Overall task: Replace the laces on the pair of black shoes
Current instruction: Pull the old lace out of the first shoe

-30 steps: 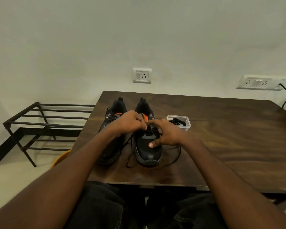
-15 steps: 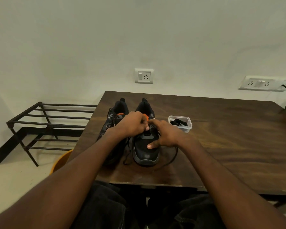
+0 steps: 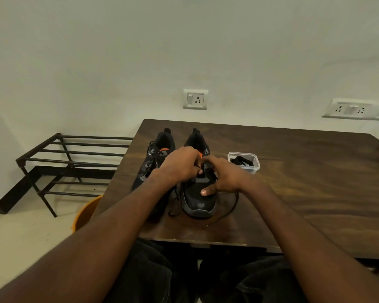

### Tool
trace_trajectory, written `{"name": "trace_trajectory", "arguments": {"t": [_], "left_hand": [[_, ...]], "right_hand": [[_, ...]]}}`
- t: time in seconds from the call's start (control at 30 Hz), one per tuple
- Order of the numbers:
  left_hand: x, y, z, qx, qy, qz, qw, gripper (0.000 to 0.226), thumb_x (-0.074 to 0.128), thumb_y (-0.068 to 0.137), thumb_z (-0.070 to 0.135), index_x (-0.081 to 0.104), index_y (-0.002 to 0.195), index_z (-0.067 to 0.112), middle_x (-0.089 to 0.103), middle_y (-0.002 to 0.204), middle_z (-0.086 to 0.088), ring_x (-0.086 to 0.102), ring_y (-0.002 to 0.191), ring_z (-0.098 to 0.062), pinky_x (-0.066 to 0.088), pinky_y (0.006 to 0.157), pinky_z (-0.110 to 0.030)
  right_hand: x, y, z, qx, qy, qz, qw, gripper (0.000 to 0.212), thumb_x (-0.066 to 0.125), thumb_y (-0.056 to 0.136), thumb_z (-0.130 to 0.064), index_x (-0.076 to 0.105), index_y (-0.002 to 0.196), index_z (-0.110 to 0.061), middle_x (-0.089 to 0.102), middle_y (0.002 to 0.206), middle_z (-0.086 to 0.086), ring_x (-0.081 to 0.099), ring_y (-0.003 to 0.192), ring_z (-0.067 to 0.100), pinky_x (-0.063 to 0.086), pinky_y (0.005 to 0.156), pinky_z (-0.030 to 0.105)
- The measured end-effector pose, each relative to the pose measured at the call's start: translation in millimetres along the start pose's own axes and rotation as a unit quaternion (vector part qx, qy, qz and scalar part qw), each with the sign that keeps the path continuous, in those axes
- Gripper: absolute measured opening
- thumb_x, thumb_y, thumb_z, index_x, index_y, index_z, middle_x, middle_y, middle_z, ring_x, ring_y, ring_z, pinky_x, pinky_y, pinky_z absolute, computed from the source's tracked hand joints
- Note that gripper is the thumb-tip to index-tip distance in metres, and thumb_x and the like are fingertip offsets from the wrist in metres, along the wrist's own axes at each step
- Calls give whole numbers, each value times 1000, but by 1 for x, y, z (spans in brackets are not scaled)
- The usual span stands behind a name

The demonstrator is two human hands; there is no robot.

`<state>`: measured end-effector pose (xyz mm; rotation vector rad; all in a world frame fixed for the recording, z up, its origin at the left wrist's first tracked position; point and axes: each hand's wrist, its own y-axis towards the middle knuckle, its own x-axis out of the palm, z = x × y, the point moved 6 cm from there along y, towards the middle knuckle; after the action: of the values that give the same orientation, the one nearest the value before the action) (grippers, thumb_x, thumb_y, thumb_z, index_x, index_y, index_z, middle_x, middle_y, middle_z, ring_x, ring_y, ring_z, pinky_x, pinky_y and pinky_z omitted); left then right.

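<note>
A dark wooden desk is set against a pale wall fitted with sockets. The black lace of the right shoe is pinched by both hands, left and right.

Two black shoes are set side by side on the brown table, with loose laces lying on the wood by the right one and a small clear box placed just to their right.

Both arms reach forward, left hand and right hand meeting, fingers curled.
</note>
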<state>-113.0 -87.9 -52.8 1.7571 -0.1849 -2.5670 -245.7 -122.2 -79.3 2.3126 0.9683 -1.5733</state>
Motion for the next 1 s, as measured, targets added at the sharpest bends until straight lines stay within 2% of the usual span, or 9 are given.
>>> {"name": "trace_trajectory", "arguments": {"t": [0.17,0.23,0.3,0.4,0.6,0.7,0.77,0.93,1.0], "left_hand": [[-4,5,-12,-12,-191,38,981,18,74,90,13,71,78,25,74,86,5,69,87,-8,57,90,-36],[-8,4,-20,-35,-331,66,941,11,69,95,8,73,88,15,78,92,-2,75,93,-15,59,90,-36],[-6,3,-21,-57,-450,43,890,11,58,102,7,67,95,10,79,97,-7,76,94,-18,58,76,-30],[2,4,-15,-63,-381,20,922,7,55,104,14,59,99,16,75,88,-4,70,77,-13,48,60,-24],[12,7,-7,-21,-163,-10,986,3,71,95,18,68,95,17,66,86,6,61,77,-5,46,71,-22],[13,7,-9,-31,-65,-31,997,7,76,90,20,74,94,14,69,83,2,64,76,-10,50,72,-27],[11,8,-10,-39,-32,-23,998,5,76,89,19,75,92,15,70,84,2,65,79,-11,56,78,-31],[-8,4,-11,-40,-174,48,983,19,74,89,9,72,79,25,72,82,10,68,81,-3,59,84,-30],[-19,2,-13,-62,-350,91,930,19,64,96,3,65,83,17,77,89,-1,73,83,-9,61,71,-28]], "right_hand": [[-2,-1,4,11,17,-3,1000,108,95,71,-35,30,157,-32,47,153,2,49,139,27,45,106,40],[-4,-2,11,26,31,-6,999,105,94,74,-31,30,157,-31,51,150,4,52,135,27,45,103,38],[-7,-4,18,47,48,-14,998,102,93,75,-32,29,155,-33,53,147,5,55,129,27,47,100,38],[-6,-5,19,47,33,-21,998,107,94,73,-32,25,154,-37,52,150,6,54,132,29,49,102,42],[-3,-4,3,11,29,-21,999,101,87,75,-55,28,155,-38,50,152,2,54,134,25,50,109,48],[-1,-2,1,18,38,-7,999,102,77,61,-78,31,146,-47,49,149,2,56,129,25,54,104,50],[2,0,-1,26,16,2,1000,106,79,60,-78,27,147,-47,46,148,4,55,130,29,53,103,53],[0,-1,-3,41,-1,-8,999,108,93,65,-54,27,147,-37,45,151,5,51,135,34,50,106,57],[-4,-1,-1,38,7,-16,999,108,97,65,-42,29,148,-33,47,152,6,51,136,32,48,108,54]]}}
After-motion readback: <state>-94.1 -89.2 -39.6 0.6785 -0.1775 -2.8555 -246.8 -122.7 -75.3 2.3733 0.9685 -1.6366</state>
